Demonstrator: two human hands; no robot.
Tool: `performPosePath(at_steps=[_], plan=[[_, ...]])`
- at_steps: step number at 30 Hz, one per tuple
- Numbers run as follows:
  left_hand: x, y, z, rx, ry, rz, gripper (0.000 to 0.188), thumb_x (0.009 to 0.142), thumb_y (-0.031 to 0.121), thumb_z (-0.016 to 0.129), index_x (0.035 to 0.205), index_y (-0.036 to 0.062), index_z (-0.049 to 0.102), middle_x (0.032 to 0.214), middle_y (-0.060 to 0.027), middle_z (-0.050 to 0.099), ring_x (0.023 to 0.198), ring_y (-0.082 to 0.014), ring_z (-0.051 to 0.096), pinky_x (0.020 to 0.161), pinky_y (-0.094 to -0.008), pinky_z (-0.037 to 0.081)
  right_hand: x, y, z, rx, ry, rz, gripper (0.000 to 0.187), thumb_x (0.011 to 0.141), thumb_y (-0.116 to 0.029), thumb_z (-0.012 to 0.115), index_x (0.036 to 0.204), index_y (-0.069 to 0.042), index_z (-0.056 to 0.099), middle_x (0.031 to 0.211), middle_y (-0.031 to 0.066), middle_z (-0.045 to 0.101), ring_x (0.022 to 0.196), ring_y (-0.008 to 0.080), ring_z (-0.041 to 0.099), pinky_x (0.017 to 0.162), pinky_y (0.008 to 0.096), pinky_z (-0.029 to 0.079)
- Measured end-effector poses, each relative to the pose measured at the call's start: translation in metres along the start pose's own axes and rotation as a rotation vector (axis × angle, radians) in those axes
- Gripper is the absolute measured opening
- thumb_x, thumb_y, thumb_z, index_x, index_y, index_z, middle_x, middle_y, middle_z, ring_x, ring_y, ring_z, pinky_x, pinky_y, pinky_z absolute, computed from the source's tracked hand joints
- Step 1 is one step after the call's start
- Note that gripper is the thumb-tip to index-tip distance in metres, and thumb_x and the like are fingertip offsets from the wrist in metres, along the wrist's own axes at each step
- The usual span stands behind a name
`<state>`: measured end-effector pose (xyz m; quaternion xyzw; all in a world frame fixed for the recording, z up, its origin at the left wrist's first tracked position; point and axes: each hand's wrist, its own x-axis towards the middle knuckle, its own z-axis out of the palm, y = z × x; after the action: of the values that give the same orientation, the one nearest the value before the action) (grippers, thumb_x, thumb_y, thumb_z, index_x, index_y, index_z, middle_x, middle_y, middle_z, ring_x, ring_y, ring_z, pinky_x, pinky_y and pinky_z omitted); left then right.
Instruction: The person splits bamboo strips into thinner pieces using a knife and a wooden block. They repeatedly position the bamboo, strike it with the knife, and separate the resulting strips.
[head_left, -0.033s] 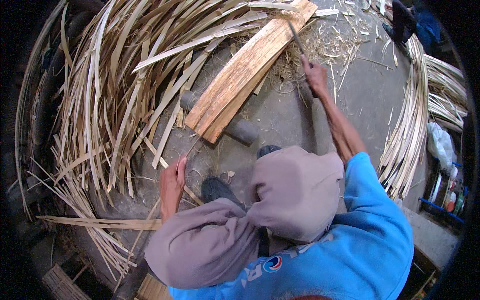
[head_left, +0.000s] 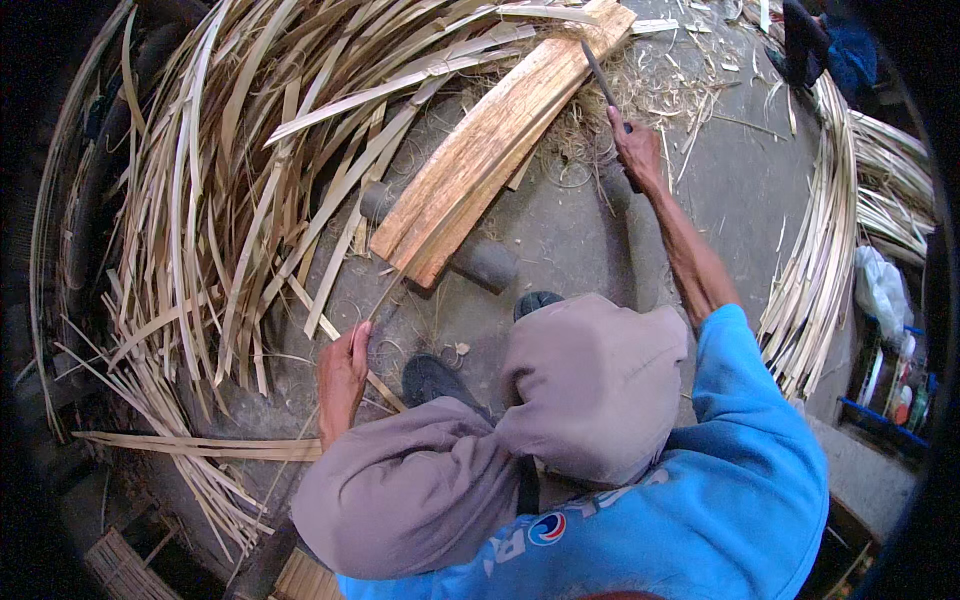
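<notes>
In my right hand [head_left: 638, 152] is a long dark knife [head_left: 599, 77], its handle gripped in the fist and its blade tip at the far right edge of a wooden board [head_left: 490, 140]. The board slopes away from me, raised on a grey cylinder-like block [head_left: 485, 265]. My left hand [head_left: 345, 365] is closed in a pinch near the board's near end. Between its fingers is a thin strip of split cane or bamboo [head_left: 388, 292], which runs up to the board. Where the strip goes along the board is hard to make out.
A large heap of pale split strips [head_left: 230, 150] spreads over the left side. Thin shavings [head_left: 660, 90] lie beyond my right hand. A strip bundle [head_left: 815, 250] lies at the right, near a white plastic bag [head_left: 880, 285] and a blue rack [head_left: 890, 420]. A person's dark-clad leg [head_left: 808, 45] shows far right.
My right hand and the knife have shifted slightly to the right. My left hand has drawn back a little toward me with the strip. The board has stayed in place.
</notes>
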<state>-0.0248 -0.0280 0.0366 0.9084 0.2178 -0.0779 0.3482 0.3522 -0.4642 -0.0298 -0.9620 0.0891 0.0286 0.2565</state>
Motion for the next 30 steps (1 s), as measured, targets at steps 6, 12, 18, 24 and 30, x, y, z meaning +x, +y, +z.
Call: performPosePath(at_steps=[6,12,18,24,30], plan=[[-0.004,0.008,-0.001,0.026,-0.060,-0.051,0.039,0.106,0.036,0.051,0.110,0.0049,0.073,0.087,-0.0247,0.069,0.081,-0.0427,0.067,0.071,-0.0463,0.050,-0.112,-0.056,0.042,0.136,-0.252,-0.348,0.070,0.090,-0.071,0.057,0.090,-0.003,0.073,0.076,0.0228,0.070,0.075,0.0396,0.070,0.075,0.0499,0.054],[-0.008,-0.001,0.009,0.055,-0.033,-0.006,0.035,0.105,0.034,0.053,0.106,0.0041,0.071,0.087,-0.0248,0.068,0.083,-0.0461,0.065,0.069,-0.0487,0.049,-0.209,-0.086,0.052,0.138,-0.326,-0.684,0.058,0.091,-0.061,0.065,0.092,-0.004,0.073,0.073,0.0232,0.068,0.073,0.0426,0.069,0.068,0.0512,0.054],[-0.010,-0.004,0.013,0.067,0.021,0.063,0.033,0.105,0.033,0.053,0.103,0.0048,0.070,0.080,-0.0255,0.065,0.076,-0.0476,0.062,0.064,-0.0506,0.046,-0.172,-0.085,0.047,0.114,-0.269,-0.594,0.062,0.092,-0.062,0.063,0.080,-0.001,0.071,0.070,0.0221,0.067,0.065,0.0428,0.067,0.061,0.0514,0.052],[-0.020,-0.014,0.008,0.063,0.038,0.066,0.033,0.105,0.033,0.053,0.103,0.0053,0.071,0.079,-0.0264,0.064,0.075,-0.0473,0.061,0.065,-0.0508,0.046,-0.090,-0.060,0.050,0.147,-0.174,-0.343,0.066,0.093,-0.066,0.059,0.085,-0.001,0.072,0.062,0.0176,0.062,0.054,0.0312,0.058,0.059,0.0456,0.049],[-0.015,-0.012,-0.014,-0.014,-0.151,-0.174,0.034,0.102,0.036,0.058,0.124,0.0124,0.070,0.078,-0.0208,0.066,0.073,-0.0383,0.065,0.068,-0.0477,0.048,-0.042,-0.063,0.028,0.049,-0.072,-0.322,0.075,0.094,-0.069,0.054,0.093,0.004,0.075,0.078,0.0275,0.070,0.078,0.0376,0.072,0.075,0.0479,0.055]])
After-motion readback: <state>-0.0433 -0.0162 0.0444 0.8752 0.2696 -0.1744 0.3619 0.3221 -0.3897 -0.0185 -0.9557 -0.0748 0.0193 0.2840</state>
